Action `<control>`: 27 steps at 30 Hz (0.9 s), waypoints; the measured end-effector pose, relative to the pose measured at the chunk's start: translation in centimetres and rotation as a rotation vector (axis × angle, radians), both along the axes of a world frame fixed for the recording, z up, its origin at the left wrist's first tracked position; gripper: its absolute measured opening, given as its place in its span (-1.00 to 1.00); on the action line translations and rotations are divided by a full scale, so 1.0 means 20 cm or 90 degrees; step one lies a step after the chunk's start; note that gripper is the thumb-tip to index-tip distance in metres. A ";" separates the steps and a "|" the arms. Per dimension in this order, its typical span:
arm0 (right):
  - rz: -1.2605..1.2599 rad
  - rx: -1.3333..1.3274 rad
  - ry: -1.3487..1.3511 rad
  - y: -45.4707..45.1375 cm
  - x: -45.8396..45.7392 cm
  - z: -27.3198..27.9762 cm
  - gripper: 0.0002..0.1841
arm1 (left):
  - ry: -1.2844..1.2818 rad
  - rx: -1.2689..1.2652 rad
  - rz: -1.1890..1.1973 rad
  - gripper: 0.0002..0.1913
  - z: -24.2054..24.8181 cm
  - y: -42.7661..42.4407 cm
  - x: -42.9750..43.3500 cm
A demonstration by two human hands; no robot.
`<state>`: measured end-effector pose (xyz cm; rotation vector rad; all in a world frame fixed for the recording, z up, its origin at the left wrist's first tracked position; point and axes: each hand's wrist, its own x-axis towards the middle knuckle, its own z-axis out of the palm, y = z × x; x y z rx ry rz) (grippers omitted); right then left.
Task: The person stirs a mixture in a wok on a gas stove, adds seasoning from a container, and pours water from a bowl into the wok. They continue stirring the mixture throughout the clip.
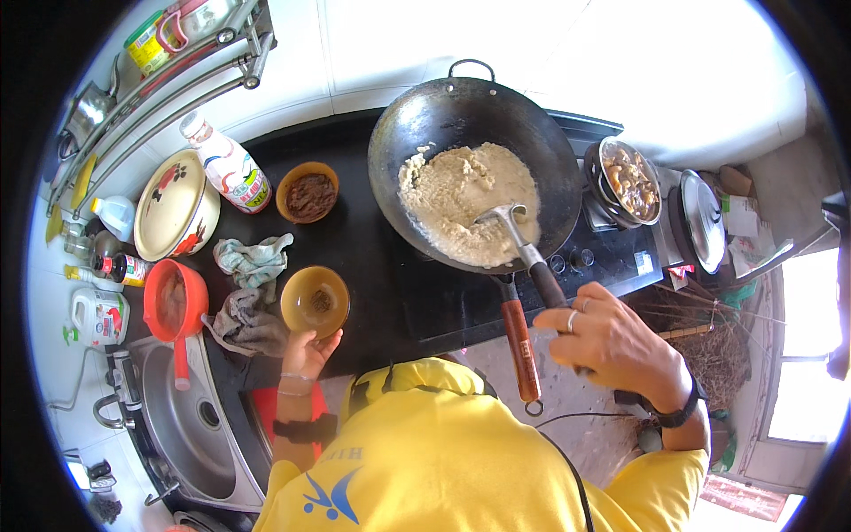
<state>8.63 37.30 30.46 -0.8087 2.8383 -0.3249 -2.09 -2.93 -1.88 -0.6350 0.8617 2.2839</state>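
My right hand grips the dark handle of a metal wok spatula. The spatula's head rests in a pale, wet, crumbly mash inside a large black wok on the stove. The wok's wooden handle points towards me, left of my right hand. My left hand holds the near rim of a small brown bowl, with a little dark, grainy matter at its bottom. Beyond it stands another bowl filled with dark brown paste.
Two crumpled cloths lie left of the small bowl. Further left are a red dipper, an enamel basin, bottles and a steel sink. A steel bowl of food and a lidded pot stand right of the wok.
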 end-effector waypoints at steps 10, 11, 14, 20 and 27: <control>-0.174 -0.168 0.222 0.08 -0.40 -0.33 -0.80 | 0.010 0.000 -0.013 -0.55 -0.03 -0.02 0.00; -0.181 -0.216 0.260 0.06 -0.43 -0.36 -0.80 | 0.008 0.000 -0.012 -0.55 -0.03 -0.02 0.00; -0.149 -0.221 0.203 -0.02 -0.41 -0.41 -0.79 | -0.003 0.000 -0.016 -0.56 -0.02 -0.02 0.01; 0.023 -0.041 0.135 -0.09 -0.10 -0.22 -0.85 | -0.011 -0.001 -0.001 -0.55 -0.02 -0.01 0.01; -0.136 0.082 0.064 0.02 -0.22 -0.16 -0.80 | -0.032 -0.020 -0.019 -0.53 -0.02 -0.02 0.00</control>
